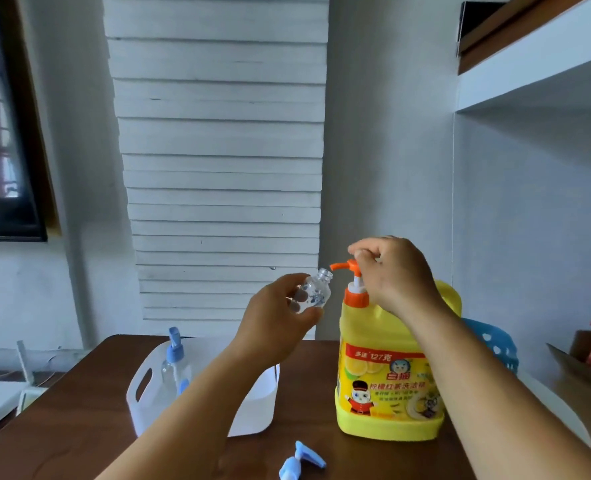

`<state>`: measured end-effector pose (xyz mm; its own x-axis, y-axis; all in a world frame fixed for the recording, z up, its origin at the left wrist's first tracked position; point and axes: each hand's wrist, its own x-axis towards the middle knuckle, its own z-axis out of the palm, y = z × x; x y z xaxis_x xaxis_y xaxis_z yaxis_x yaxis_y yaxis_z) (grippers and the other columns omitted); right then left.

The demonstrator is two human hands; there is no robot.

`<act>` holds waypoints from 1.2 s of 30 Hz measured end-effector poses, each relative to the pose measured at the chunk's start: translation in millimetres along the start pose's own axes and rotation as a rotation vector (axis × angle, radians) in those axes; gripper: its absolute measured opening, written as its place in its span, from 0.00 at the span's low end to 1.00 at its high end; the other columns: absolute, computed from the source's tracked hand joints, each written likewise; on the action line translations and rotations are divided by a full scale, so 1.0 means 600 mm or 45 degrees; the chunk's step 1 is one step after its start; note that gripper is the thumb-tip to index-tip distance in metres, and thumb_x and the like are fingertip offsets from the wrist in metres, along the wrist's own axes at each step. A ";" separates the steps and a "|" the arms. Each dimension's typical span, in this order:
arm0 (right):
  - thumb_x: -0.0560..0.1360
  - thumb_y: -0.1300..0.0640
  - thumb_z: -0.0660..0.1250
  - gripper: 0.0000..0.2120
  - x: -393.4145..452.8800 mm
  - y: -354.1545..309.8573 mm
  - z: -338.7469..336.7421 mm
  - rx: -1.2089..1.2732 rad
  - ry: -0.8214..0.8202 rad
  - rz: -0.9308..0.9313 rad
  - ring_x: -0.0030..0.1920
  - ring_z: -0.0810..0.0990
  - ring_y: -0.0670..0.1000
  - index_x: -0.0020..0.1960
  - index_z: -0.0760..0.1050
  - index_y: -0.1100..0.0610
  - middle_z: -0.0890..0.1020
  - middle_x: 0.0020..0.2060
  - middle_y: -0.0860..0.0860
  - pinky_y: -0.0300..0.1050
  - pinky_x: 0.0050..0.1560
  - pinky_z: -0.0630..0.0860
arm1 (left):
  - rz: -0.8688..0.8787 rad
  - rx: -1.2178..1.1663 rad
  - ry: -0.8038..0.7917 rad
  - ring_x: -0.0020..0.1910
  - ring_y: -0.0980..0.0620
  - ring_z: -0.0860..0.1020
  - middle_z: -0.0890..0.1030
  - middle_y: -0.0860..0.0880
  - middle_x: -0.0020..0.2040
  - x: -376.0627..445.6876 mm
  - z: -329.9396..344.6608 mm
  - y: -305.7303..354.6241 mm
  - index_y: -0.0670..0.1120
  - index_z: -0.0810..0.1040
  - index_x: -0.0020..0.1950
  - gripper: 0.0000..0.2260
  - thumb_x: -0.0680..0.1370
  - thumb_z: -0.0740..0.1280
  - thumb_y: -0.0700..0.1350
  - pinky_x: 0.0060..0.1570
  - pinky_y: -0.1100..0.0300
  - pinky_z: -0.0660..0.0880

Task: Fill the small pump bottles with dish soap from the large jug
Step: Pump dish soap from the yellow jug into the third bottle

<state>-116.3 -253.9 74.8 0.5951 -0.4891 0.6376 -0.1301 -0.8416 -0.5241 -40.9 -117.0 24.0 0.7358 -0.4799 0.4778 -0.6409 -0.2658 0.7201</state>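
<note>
My left hand (280,313) gripped the light, slick bottle (316,292) round its belly; my right (394,275) curled on the stiff pump (347,266).

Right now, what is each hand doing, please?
Left hand: holds the small clear bottle, uncapped, tilted toward the spout.
Right hand: fingers curled on the orange pump head of the yellow jug.

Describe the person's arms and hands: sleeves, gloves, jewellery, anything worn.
Both forearms are bare as far as the view shows; no sleeve is visible. The left hand and right hand wear no gloves, and no rings, watch or bracelets show.
</note>
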 end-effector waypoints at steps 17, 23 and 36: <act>0.74 0.53 0.67 0.07 0.011 0.018 -0.010 0.197 -0.196 0.005 0.38 0.79 0.40 0.47 0.83 0.53 0.83 0.39 0.46 0.29 0.37 0.71 | 0.254 0.217 -0.042 0.41 0.60 0.74 0.76 0.54 0.48 0.024 -0.011 -0.001 0.57 0.74 0.61 0.15 0.75 0.67 0.48 0.38 0.73 0.65; 0.74 0.53 0.68 0.06 0.006 0.024 -0.002 0.209 -0.233 0.023 0.27 0.77 0.33 0.46 0.83 0.52 0.79 0.32 0.40 0.20 0.27 0.66 | 0.274 0.277 -0.011 0.43 0.58 0.71 0.73 0.54 0.49 0.022 -0.009 0.006 0.55 0.72 0.65 0.18 0.75 0.67 0.47 0.39 0.76 0.63; 0.75 0.53 0.66 0.08 0.006 0.012 -0.017 0.145 -0.293 0.004 0.32 0.76 0.36 0.51 0.82 0.53 0.80 0.39 0.44 0.23 0.28 0.67 | 0.261 0.274 -0.025 0.44 0.57 0.72 0.74 0.53 0.50 0.019 -0.013 0.022 0.54 0.73 0.64 0.17 0.75 0.66 0.47 0.39 0.74 0.64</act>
<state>-123.4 -264.1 79.3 0.7612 -0.4160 0.4975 -0.0499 -0.8025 -0.5945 -39.0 -119.5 42.8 0.5833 -0.5572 0.5911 -0.8089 -0.3316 0.4856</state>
